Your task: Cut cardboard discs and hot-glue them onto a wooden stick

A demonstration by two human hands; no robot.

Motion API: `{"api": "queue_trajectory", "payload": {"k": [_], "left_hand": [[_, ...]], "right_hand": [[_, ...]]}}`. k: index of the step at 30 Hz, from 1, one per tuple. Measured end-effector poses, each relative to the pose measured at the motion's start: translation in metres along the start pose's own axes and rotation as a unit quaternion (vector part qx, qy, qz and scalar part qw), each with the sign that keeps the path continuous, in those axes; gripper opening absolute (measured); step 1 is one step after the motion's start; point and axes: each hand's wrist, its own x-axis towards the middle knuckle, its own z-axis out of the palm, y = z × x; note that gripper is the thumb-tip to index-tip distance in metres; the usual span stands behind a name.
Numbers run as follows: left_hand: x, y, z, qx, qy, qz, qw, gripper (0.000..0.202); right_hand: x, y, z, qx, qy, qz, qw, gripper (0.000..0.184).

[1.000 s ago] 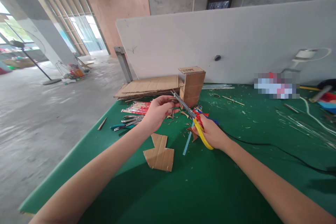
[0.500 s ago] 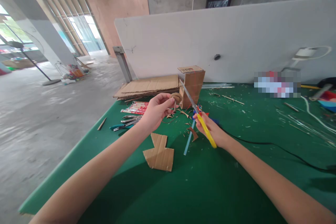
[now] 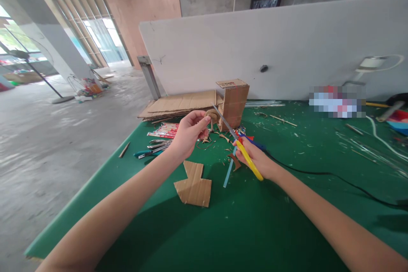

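Between the fingertips of my left hand (image 3: 191,131) is a small round piece of brown cardboard (image 3: 213,114), apparently with a curled strip. My right hand (image 3: 251,155) grips a pair of scissors (image 3: 248,160) with yellow handles. Their metal blades point up and left and lie at the right edge of the round piece; I cannot tell if they cut into it. Below my hands, a cut cardboard shape (image 3: 194,187) lies flat on the green table. A folded cardboard box piece (image 3: 234,106) stands upright just behind the scissors.
Stacked cardboard sheets (image 3: 185,101) lie at the back left. Red-and-white sticks (image 3: 164,130) and teal-handled pliers (image 3: 145,153) rest left of my hands. A pale blue strip (image 3: 229,172) and scraps lie beneath the scissors. A black cable (image 3: 306,173) runs off right.
The scissors have shifted slightly left and down, bringing their blades against the round cardboard piece. My left hand has tilted the piece a little and raised it slightly.
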Motion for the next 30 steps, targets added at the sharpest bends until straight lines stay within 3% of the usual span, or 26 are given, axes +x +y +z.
{"api": "queue_trajectory", "payload": {"k": [8,20,30], "left_hand": [[-0.002,-0.002,0.002,0.02,0.014,-0.011,1.0,0.028],[-0.007,-0.009,0.01,0.105,0.053,-0.017,0.993,0.022],[-0.006,-0.01,0.008,0.075,0.052,-0.001,0.996,0.024]], "right_hand": [[-0.002,-0.012,-0.005,0.031,-0.006,0.004,0.999,0.04],[-0.011,-0.043,-0.026,0.149,-0.112,0.088,0.978,0.053],[-0.01,-0.048,-0.026,0.116,-0.1,0.072,0.986,0.048]]}}
